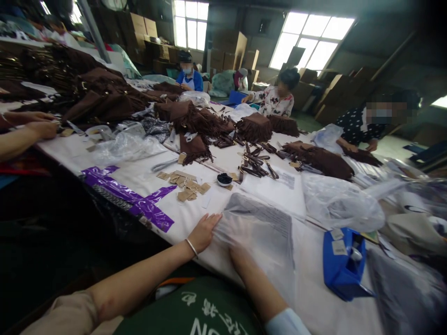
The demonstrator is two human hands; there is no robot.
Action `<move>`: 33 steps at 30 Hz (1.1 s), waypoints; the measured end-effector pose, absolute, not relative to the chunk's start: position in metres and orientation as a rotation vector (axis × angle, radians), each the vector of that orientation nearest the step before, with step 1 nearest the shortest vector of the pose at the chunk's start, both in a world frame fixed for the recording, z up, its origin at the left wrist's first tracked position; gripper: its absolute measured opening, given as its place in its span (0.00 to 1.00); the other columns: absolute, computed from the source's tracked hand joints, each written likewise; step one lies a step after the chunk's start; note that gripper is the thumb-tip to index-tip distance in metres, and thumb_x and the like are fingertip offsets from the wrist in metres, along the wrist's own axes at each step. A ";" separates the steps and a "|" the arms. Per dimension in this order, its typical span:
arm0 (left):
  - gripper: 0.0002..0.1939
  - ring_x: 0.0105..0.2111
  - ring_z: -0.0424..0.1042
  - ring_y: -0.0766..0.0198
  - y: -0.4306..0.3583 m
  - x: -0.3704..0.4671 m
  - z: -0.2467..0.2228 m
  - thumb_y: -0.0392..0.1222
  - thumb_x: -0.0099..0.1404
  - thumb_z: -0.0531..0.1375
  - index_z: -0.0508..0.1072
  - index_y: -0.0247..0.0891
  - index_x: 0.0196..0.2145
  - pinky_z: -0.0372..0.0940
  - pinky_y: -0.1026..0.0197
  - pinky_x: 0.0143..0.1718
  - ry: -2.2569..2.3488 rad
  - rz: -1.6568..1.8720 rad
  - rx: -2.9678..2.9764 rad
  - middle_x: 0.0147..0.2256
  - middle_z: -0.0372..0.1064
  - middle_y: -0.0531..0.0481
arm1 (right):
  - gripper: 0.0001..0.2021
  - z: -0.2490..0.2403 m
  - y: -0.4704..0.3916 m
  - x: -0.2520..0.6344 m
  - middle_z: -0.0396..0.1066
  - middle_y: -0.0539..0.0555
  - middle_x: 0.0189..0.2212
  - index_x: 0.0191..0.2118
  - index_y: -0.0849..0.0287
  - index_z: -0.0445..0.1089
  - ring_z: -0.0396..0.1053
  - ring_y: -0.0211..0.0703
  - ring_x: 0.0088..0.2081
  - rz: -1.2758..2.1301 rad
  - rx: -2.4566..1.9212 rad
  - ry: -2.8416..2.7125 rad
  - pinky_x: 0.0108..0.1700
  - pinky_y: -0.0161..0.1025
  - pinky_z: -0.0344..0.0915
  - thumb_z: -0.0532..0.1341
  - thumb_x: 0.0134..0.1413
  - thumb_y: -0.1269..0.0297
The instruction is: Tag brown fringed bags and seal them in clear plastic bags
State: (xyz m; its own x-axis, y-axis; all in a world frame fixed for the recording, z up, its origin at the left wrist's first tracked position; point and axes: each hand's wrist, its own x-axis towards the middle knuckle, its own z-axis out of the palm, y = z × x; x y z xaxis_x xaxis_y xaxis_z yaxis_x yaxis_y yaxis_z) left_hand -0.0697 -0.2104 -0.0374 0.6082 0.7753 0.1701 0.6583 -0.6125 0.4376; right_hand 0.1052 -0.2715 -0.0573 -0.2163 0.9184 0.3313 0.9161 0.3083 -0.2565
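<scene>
A clear plastic bag (268, 232) with printed text lies on the table in front of me. At its near left edge, my left hand (204, 231), with a bracelet on the wrist, pinches the plastic between its fingers. My right hand (240, 239) reaches inside the bag; through the cloudy film its fingers look spread and stretched forward, holding nothing that I can see. Just beyond my left hand are several brown paper tags (188, 188) with strings. A small white dish (224, 179) of black items stands behind the bag.
A blue tape dispenser (344, 265) stands to the right, near crumpled plastic bags (340, 200). Brown fringed bags (190, 116) and leather straps (256, 160) cover the far side. Purple tape (132, 200) runs along the table's edge. Several co-workers sit around; another person's hands (38, 125) are at left.
</scene>
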 end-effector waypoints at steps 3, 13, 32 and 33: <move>0.35 0.58 0.59 0.61 -0.223 -0.077 -0.041 0.22 0.55 0.44 0.53 0.29 0.61 0.51 0.50 0.62 1.141 0.520 2.626 0.57 0.60 0.40 | 0.25 -0.064 -0.254 0.125 0.55 0.50 0.62 0.63 0.45 0.52 0.46 0.55 0.64 -0.051 -1.713 -2.227 0.63 0.64 0.38 0.49 0.60 0.67; 0.37 0.60 0.55 0.58 -0.244 -0.094 -0.018 0.23 0.55 0.45 0.45 0.27 0.64 0.49 0.49 0.62 1.149 0.322 2.800 0.60 0.54 0.39 | 0.28 -0.066 -0.258 0.168 0.53 0.49 0.63 0.63 0.49 0.52 0.46 0.52 0.64 -0.176 -1.728 -2.395 0.65 0.58 0.40 0.49 0.56 0.73; 0.22 0.53 0.67 0.60 -0.213 -0.072 -0.047 0.31 0.62 0.53 0.68 0.44 0.53 0.62 0.55 0.56 0.721 0.653 2.689 0.53 0.67 0.51 | 0.17 -0.003 -0.427 0.268 0.76 0.53 0.41 0.50 0.53 0.69 0.72 0.48 0.46 0.334 -1.890 -1.060 0.50 0.43 0.69 0.56 0.57 0.55; 0.20 0.52 0.68 0.61 -0.212 -0.071 -0.050 0.33 0.63 0.54 0.69 0.45 0.52 0.63 0.56 0.55 0.735 0.708 2.675 0.52 0.68 0.52 | 0.19 0.012 -0.411 0.289 0.75 0.53 0.42 0.51 0.54 0.68 0.72 0.48 0.47 0.323 -1.918 -1.014 0.50 0.43 0.69 0.55 0.57 0.54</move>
State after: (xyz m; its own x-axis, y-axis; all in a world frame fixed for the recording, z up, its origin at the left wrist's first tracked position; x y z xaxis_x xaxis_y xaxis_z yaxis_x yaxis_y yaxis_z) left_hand -0.0706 -0.2117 -0.0498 0.7509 0.5385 0.3823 0.4024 -0.8321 0.3816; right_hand 0.2888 -0.4111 0.0117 0.6272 0.7597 0.1718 0.5207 -0.2449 -0.8179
